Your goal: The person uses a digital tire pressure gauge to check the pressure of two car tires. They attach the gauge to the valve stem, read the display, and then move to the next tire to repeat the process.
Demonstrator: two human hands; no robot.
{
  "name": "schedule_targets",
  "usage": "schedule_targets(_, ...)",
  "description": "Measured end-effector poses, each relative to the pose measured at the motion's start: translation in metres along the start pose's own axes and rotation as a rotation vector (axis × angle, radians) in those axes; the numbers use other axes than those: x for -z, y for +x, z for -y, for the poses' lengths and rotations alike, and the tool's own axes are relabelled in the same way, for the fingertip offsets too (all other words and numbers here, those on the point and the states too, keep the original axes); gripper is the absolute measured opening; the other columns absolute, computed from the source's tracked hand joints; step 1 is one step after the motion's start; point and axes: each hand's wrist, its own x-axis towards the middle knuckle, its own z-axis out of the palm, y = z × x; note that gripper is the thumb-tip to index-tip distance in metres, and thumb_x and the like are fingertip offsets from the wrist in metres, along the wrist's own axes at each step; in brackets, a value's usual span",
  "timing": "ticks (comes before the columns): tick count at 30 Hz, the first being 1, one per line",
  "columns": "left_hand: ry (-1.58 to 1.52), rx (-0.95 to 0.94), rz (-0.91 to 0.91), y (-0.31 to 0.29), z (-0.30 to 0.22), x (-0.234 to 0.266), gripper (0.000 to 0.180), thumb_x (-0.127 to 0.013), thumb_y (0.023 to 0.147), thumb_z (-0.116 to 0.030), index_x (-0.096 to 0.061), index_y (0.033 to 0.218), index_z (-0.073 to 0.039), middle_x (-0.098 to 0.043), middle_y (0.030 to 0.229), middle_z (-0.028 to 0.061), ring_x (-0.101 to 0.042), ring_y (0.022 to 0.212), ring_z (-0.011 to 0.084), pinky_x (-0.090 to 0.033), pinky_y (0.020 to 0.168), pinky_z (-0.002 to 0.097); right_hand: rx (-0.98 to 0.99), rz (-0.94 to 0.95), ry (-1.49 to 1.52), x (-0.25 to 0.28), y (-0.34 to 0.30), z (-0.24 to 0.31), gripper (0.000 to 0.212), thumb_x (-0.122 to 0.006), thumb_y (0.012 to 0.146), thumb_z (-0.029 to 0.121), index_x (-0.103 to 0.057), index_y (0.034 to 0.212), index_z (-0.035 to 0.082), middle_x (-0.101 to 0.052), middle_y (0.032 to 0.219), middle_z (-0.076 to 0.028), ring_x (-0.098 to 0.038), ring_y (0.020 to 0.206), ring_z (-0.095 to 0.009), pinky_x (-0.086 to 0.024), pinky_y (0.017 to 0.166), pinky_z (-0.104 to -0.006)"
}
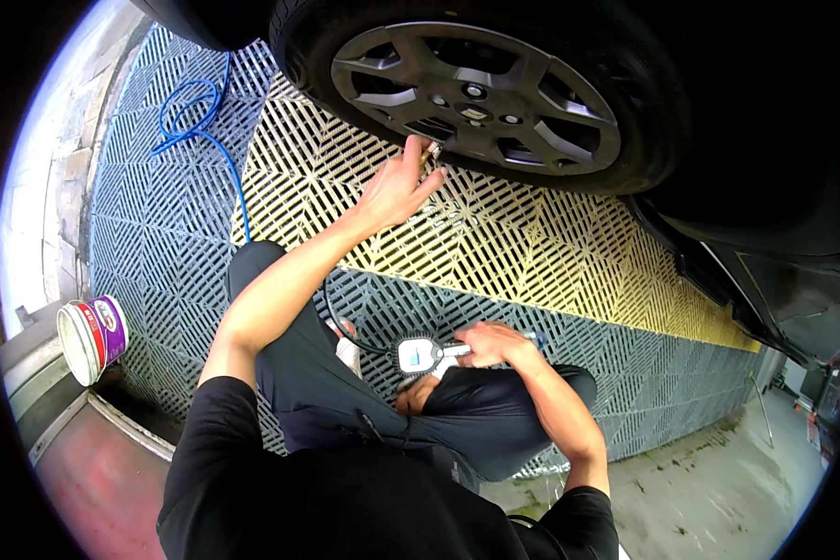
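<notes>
My left hand [401, 189] reaches up to the lower edge of a car wheel with a grey alloy rim [476, 117]. Its fingers pinch a small metal air chuck [432, 152] beside the rim, where the valve would be; the valve itself is too small to make out. Low between my knees, my right hand [491, 343] is closed round the handle of a tire inflator gauge [421, 356]. The gauge has a lit square screen in a dark housing. A black hose [329, 303] curves away from it and disappears behind my left forearm.
Grated plastic floor tiles, grey [159, 252] and yellow [504, 238], lie under the car. A blue air hose [234, 177] is looped at the left and runs to my left knee. A white, red and purple bucket [91, 339] stands at far left. Bare concrete [691, 476] begins at lower right.
</notes>
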Motion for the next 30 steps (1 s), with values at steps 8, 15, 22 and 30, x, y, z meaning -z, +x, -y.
schedule_targets(8,0.205,-0.035,0.007,0.008,0.057,-0.023,0.042,-0.053,0.095,-0.029,-0.038,0.120,0.001,-0.063,0.080,0.0315,-0.063,0.075,0.0483,-0.051,0.066,0.0531,-0.162,0.043,-0.103,0.017,0.003,0.009,0.024,-0.066,0.067,0.016,-0.073,0.083,-0.001,-0.070,0.080,-0.020,-0.070,0.080,-0.035,-0.055,0.066,-0.0441)
schedule_targets(15,0.960,0.628,0.483,-0.028,0.098,-0.010,0.076,-0.058,0.089,-0.047,-0.033,0.144,-0.002,-0.041,0.142,0.0266,-0.053,0.123,0.0354,-0.044,0.103,0.0479,0.020,0.121,-0.163,0.026,0.002,0.044,0.021,-0.068,0.071,0.015,-0.075,0.088,0.004,-0.073,0.084,-0.014,-0.071,0.081,-0.033,-0.056,0.065,-0.0442)
schedule_targets(22,-0.705,0.226,-0.254,0.042,-0.100,0.033,0.032,-0.047,0.103,-0.025,-0.050,0.120,0.002,-0.061,0.087,0.0083,-0.056,0.057,0.0126,-0.046,0.053,0.0253,-0.058,0.192,-0.305,0.040,0.008,0.047,0.022,-0.067,0.070,0.014,-0.076,0.088,0.006,-0.074,0.087,-0.010,-0.071,0.082,-0.029,-0.057,0.065,-0.0456)
schedule_targets(30,-1.111,0.218,-0.528,0.079,-0.137,0.023,0.026,-0.042,0.104,-0.028,-0.050,0.107,-0.003,-0.053,0.082,0.0043,-0.047,0.054,0.0124,-0.034,0.045,0.0249,0.014,0.016,-0.222,0.062,0.014,0.037,0.020,-0.063,0.065,0.010,-0.074,0.081,0.004,-0.070,0.078,-0.014,-0.068,0.073,-0.031,-0.052,0.063,-0.0427)
